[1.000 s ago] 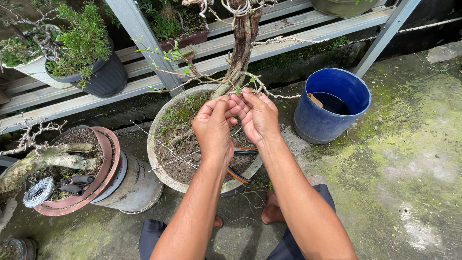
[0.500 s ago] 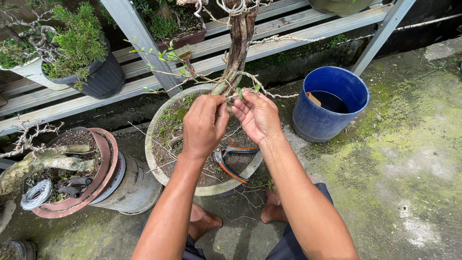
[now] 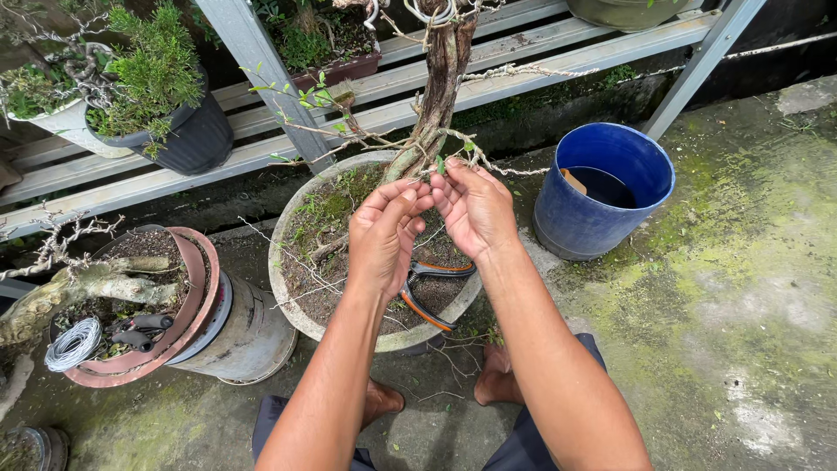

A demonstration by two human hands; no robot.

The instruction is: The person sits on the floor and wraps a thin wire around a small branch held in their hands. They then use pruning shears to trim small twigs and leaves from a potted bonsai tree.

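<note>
**Hands meet at the foot of a potted tree**

Both hands are raised over a round grey pot (image 3: 292, 301) in the middle of the frame. Left hand (image 3: 384, 235) has its fingers drawn together, tips pointing up and toward the right hand (image 3: 475, 209), whose fingers curl in to meet them; the fingertips sit close at a thin twig (image 3: 440, 166) with a small green leaf, just by the base of the trunk. Whether either hand actually pinches the twig cannot be told, since the fingers cover the spot.

Nearest, at the bottom of the frame, the forearms run up from the lower edge, with bare feet (image 3: 497, 375) and dark trousers on the mossy concrete floor (image 3: 724, 288) beneath them.

Under the hands, on the soil in the pot, lie pliers with orange-and-black handles (image 3: 432, 292), partly hidden by the left wrist. The bonsai trunk (image 3: 440, 78) rises from the pot toward the top of the frame, wrapped with wire near its upper end.

At lower left a rust-coloured pot (image 3: 196, 288) holds a thick pale stump, a coil of wire (image 3: 72, 343) and a dark-handled tool (image 3: 139, 329). At right stands a blue bucket (image 3: 584, 222) with dark water.

Farthest, along the top, a grey metal rack (image 3: 253, 52) carries a black pot of green foliage (image 3: 196, 135) at upper left.
</note>
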